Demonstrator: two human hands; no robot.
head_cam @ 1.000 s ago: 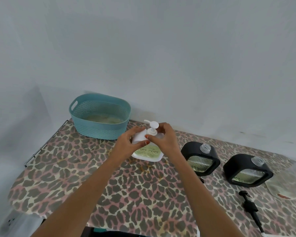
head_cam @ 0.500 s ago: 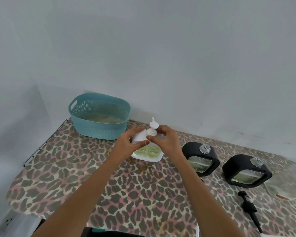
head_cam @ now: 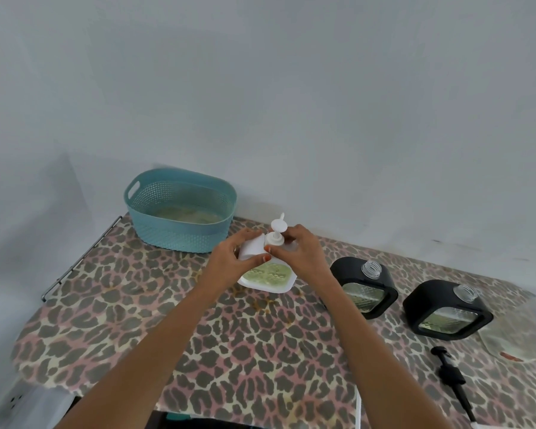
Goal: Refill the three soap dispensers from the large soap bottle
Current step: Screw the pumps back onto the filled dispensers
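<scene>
A white soap dispenser (head_cam: 268, 277) with greenish soap stands mid-table. My left hand (head_cam: 231, 260) grips its white shoulder. My right hand (head_cam: 300, 253) pinches the collar of its white pump (head_cam: 276, 235), whose nozzle points away toward the wall. Two black dispensers (head_cam: 364, 287) (head_cam: 446, 311) stand to the right with open threaded necks and no pumps. A black pump (head_cam: 450, 374) lies loose on the table at the front right. A clear soap pouch (head_cam: 517, 332) lies at the far right edge, partly cut off.
A teal perforated basket (head_cam: 180, 209) stands at the back left against the wall. The table wears a leopard-print cover (head_cam: 136, 305). A metal rail (head_cam: 81, 258) runs along its left edge. A white wall rises close behind.
The white pump's nozzle has turned from pointing left to pointing away toward the wall, under my right fingers. My left hand kept its hold on the dispenser body.
</scene>
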